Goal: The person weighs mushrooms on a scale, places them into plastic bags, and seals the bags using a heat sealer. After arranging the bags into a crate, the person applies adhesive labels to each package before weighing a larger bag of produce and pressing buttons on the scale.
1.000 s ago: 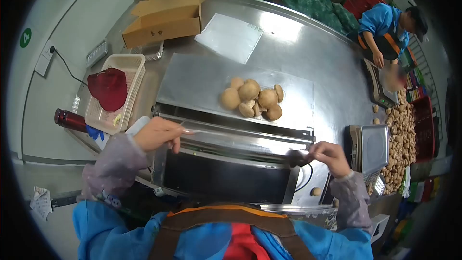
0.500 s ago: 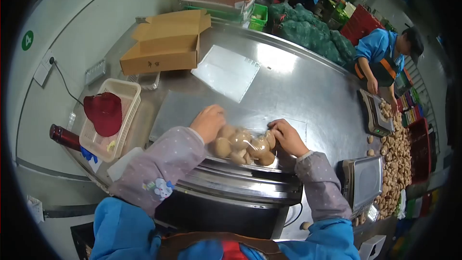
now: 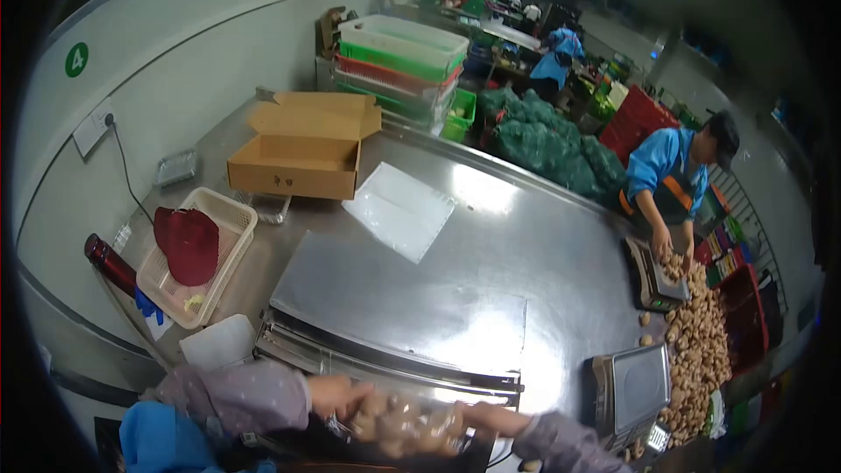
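Observation:
Low in the view, close to my body, is a pack of brown mushrooms (image 3: 405, 426) under shiny clear film. My left hand (image 3: 338, 395) grips its left end, and my right hand (image 3: 492, 419) grips its right end with the fingers closed. The pack is held over the dark front of a metal wrapping bench (image 3: 385, 352), just in front of its steel edge. Motion blurs the mushrooms somewhat, and the underside of the pack is hidden.
A cardboard box (image 3: 293, 166), a white sheet (image 3: 399, 210) and a basket with a red cap (image 3: 187, 245) lie on the steel table. At right are a scale (image 3: 632, 390), a mushroom heap (image 3: 696, 350) and a co-worker (image 3: 670, 175) handling mushrooms at another scale (image 3: 655, 276).
Both my hands have brought the mushroom pack off the tabletop toward my body, past the bench's front edge. The camera has tilted up, showing more of the room behind.

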### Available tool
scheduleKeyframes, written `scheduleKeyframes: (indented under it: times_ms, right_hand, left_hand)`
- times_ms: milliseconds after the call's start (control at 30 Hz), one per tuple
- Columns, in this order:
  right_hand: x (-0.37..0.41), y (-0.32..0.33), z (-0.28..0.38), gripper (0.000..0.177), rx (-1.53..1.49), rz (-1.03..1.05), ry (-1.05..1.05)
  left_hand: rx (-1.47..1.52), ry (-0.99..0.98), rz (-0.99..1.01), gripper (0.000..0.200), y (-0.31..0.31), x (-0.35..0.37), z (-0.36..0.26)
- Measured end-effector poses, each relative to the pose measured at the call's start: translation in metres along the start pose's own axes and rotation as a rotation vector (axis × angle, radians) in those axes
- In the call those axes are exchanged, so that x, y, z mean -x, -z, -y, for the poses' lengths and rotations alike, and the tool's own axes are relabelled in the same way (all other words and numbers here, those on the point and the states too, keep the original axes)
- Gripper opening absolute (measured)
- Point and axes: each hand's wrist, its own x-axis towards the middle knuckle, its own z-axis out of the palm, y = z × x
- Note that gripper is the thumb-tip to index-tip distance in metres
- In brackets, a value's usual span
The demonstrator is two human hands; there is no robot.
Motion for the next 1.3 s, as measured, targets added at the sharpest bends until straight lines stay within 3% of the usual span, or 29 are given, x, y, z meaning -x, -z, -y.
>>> scheduleKeyframes:
  times_ms: [33,100,167,200,233,267,300,333,367,433,467,500,533,567,633,733,767,800,833,900,933,967,1000,1033,1067,1133,1233,1267,1300]
  right_hand:
    - [-0.006,-0.005,-0.023,0.048,0.133,-0.061,0.006]
    - [-0.025,-0.010,-0.061,0.059,0.516,-0.198,0.035]
    - [-0.056,-0.009,-0.102,0.066,0.783,-0.409,0.174]
    - [-0.046,-0.019,-0.084,0.067,0.686,-0.456,-0.007]
    - [-0.040,-0.024,-0.086,0.062,0.712,-0.503,0.197]
    - [-0.030,-0.028,-0.086,0.049,0.727,-0.470,0.194]
    - [-0.020,-0.032,-0.084,0.035,0.733,-0.436,0.189]
    - [-0.013,-0.038,-0.089,0.035,0.576,-0.542,0.255]
    - [-0.007,-0.046,-0.097,0.036,0.413,-0.643,0.301]
    - [-0.011,-0.054,-0.109,0.029,0.379,-0.814,0.625]
    - [-0.011,-0.063,-0.111,0.031,0.305,-0.920,0.578]
    - [-0.015,-0.064,-0.118,0.030,0.223,-0.973,0.533]
    - [-0.028,-0.064,-0.138,0.031,-0.021,-0.990,0.604]
    - [-0.021,-0.084,-0.118,0.030,-0.488,-0.903,0.522]
    - [-0.024,-0.089,-0.128,0.030,-0.767,-0.726,0.577]
    - [-0.019,-0.091,-0.140,0.031,-0.718,-0.736,0.427]
    - [-0.022,-0.090,-0.143,0.031,-0.717,-0.735,0.419]
    - [-0.026,-0.089,-0.143,0.032,0.019,-1.171,0.497]
    - [-0.029,-0.090,-0.141,0.033,0.819,-1.496,0.524]
    - [-0.042,-0.097,-0.130,0.029,0.901,-1.586,0.549]
    - [-0.047,-0.099,-0.122,0.027,0.909,-1.493,0.553]
    - [-0.053,-0.102,-0.111,0.025,0.918,-1.405,0.566]
    - [-0.068,-0.100,-0.113,0.022,0.627,-1.393,0.644]
    - [-0.062,-0.101,-0.107,0.020,0.710,-1.206,0.964]
    - [-0.058,-0.108,-0.106,0.020,0.706,-1.003,1.003]
    - [-0.048,-0.132,-0.106,0.020,0.689,-0.622,0.872]
    - [-0.037,-0.157,-0.098,0.023,0.750,-0.074,0.675]
    - [-0.034,-0.161,-0.093,0.025,0.804,0.082,0.601]
    - [-0.032,-0.164,-0.087,0.027,0.869,0.222,0.523]
  left_hand:
    - [-0.023,0.025,0.025,0.078,-0.013,0.020,-0.002]
    - [-0.172,-0.021,-0.129,0.077,-0.047,-0.007,0.040]
    - [-0.252,0.126,-0.203,0.071,-0.055,0.001,0.030]
    - [-0.353,0.026,-0.266,0.068,-0.060,-0.003,0.042]
    - [-0.454,-0.071,-0.321,0.065,-0.063,-0.009,0.059]
    - [-0.340,-0.225,-0.249,0.058,-0.061,-0.011,0.079]
    - [-0.225,-0.235,-0.241,0.051,-0.054,0.011,0.070]
    - [-0.334,-0.243,-0.272,0.038,-0.053,0.014,0.074]
    - [0.051,-0.461,-0.376,0.030,-0.061,0.009,0.092]
    - [0.235,-0.617,-0.695,0.021,-0.072,0.023,0.075]
    - [0.223,-0.500,-0.787,0.021,-0.076,0.026,0.067]
    - [0.467,-0.475,-0.781,0.024,-0.085,0.019,0.066]
    - [0.705,-0.435,-0.757,0.026,-0.092,0.019,0.060]
    - [0.936,-0.386,-0.739,0.029,-0.096,0.019,0.054]
    - [0.614,-0.379,-1.063,0.036,-0.102,0.012,0.055]
    - [0.423,-0.384,-1.192,0.035,-0.109,0.025,0.074]
    - [0.064,-0.340,-1.281,0.030,-0.109,0.031,0.083]
    - [-0.303,-0.292,-1.342,0.025,-0.110,0.034,0.089]
    - [-0.301,-0.285,-1.338,0.025,-0.112,0.031,0.089]
    - [-0.582,-0.306,-1.322,0.011,-0.109,0.011,0.081]
    - [-0.629,-0.426,-1.326,0.004,-0.103,0.000,0.076]
    - [-0.688,-0.395,-1.298,0.008,-0.102,-0.005,0.066]
    - [-0.565,-0.403,-1.219,0.010,-0.098,0.000,0.061]
    - [-0.446,-0.418,-1.139,0.013,-0.098,0.005,0.056]
    - [0.383,-0.607,-0.792,0.013,-0.111,-0.006,0.058]
    - [1.182,-0.732,-0.332,0.013,-0.131,0.001,0.052]
    - [0.943,-0.911,0.038,0.015,-0.165,0.068,0.032]
    - [1.235,-0.898,0.116,0.010,-0.178,0.085,0.021]
    - [1.127,-0.934,-0.127,0.020,-0.190,0.097,0.015]
